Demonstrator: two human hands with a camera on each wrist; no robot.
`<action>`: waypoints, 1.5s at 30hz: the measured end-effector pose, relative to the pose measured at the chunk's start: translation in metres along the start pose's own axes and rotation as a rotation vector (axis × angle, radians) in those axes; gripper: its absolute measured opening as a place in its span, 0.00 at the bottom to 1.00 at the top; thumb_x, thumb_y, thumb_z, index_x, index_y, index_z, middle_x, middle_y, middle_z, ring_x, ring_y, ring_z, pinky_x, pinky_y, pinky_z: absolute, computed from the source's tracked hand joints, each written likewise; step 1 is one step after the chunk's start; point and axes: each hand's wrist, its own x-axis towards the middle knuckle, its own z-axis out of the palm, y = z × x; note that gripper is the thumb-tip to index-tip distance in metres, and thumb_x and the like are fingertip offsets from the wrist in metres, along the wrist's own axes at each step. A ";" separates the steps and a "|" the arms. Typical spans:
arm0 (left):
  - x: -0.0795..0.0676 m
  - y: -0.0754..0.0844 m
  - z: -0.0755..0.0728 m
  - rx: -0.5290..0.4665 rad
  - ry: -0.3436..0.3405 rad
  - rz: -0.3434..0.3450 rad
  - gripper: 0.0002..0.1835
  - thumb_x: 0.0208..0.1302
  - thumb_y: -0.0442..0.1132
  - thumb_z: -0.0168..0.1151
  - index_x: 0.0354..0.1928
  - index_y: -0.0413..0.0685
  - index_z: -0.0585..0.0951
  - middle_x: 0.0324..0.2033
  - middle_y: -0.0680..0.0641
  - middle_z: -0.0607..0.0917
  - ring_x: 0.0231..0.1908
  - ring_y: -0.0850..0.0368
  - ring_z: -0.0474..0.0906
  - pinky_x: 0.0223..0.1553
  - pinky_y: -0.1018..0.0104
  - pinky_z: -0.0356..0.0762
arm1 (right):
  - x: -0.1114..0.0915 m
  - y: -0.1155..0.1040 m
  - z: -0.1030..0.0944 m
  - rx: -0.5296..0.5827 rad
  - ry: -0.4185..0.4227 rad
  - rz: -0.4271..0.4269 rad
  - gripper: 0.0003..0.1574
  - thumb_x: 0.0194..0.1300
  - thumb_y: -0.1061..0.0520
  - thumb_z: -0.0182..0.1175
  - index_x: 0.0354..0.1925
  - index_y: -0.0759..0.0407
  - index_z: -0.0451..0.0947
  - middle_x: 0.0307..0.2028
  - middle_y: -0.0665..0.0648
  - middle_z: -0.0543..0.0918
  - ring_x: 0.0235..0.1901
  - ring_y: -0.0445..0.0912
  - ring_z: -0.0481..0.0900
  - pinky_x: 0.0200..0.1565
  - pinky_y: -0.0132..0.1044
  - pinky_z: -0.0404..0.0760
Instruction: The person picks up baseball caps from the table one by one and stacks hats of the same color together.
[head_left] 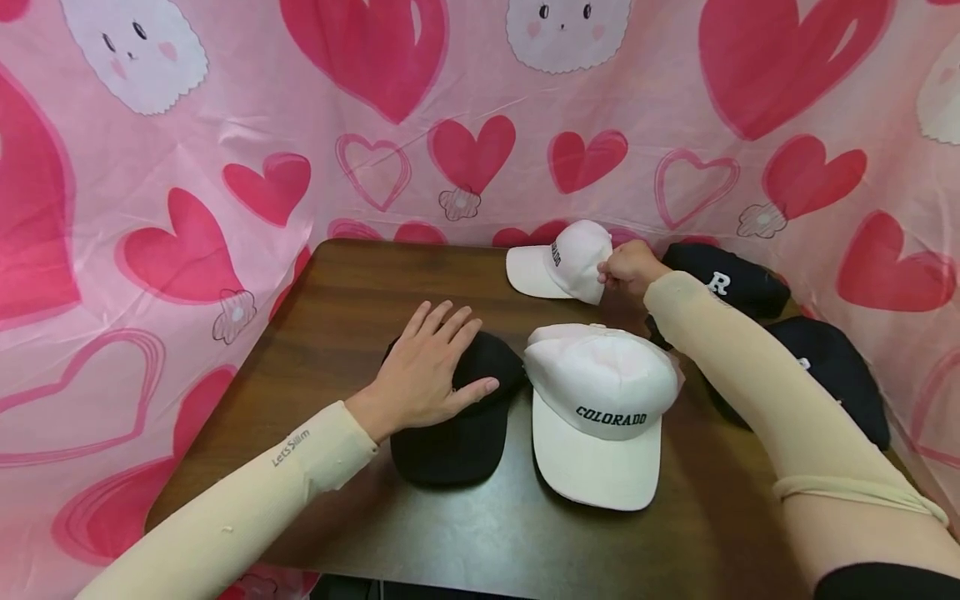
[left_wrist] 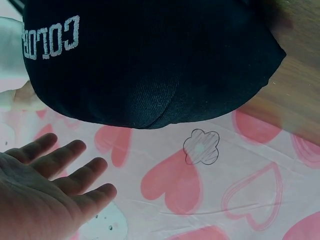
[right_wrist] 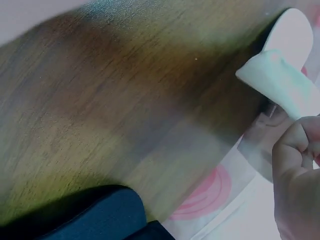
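Note:
At the back of the table, my right hand (head_left: 633, 265) pinches the rear edge of a white cap (head_left: 581, 258) whose brim points left. In the right wrist view the fingers (right_wrist: 295, 145) are curled at that cap's pale fabric (right_wrist: 280, 75). My left hand (head_left: 423, 367) is spread, fingers straight, over a black cap (head_left: 450, 458) with its brim toward me. White embroidered letters show on the black cap (left_wrist: 150, 65) in the left wrist view, upside down. Just right of it sits a second white cap (head_left: 600, 383), marked COLORADO, brim also facing me.
Two dark caps lie along the right side: one with a white R (head_left: 738, 279) at the back, another (head_left: 836, 375) nearer, partly behind my right forearm. Under everything is a brown wooden table (head_left: 337, 333). A pink curtain (head_left: 285, 83) with hearts hangs behind and beside it.

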 end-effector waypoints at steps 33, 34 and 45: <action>0.009 0.006 0.004 0.004 0.004 0.012 0.46 0.69 0.74 0.47 0.74 0.46 0.69 0.74 0.41 0.68 0.74 0.39 0.58 0.77 0.41 0.42 | -0.044 -0.010 -0.038 0.264 0.288 -0.070 0.18 0.73 0.48 0.62 0.47 0.62 0.75 0.23 0.49 0.73 0.18 0.38 0.74 0.25 0.29 0.78; 0.010 0.006 0.004 0.007 0.004 0.012 0.46 0.69 0.74 0.47 0.74 0.46 0.69 0.74 0.41 0.68 0.74 0.38 0.58 0.77 0.41 0.43 | -0.046 -0.013 -0.040 0.245 0.283 -0.082 0.18 0.73 0.47 0.62 0.48 0.61 0.75 0.23 0.49 0.73 0.19 0.39 0.74 0.25 0.29 0.77; 0.011 0.008 0.002 -0.005 -0.006 0.001 0.46 0.68 0.74 0.48 0.75 0.46 0.69 0.75 0.41 0.67 0.75 0.39 0.56 0.78 0.42 0.39 | -0.077 -0.036 -0.070 0.213 0.203 -0.208 0.21 0.68 0.46 0.65 0.52 0.58 0.79 0.27 0.49 0.75 0.23 0.41 0.73 0.28 0.30 0.76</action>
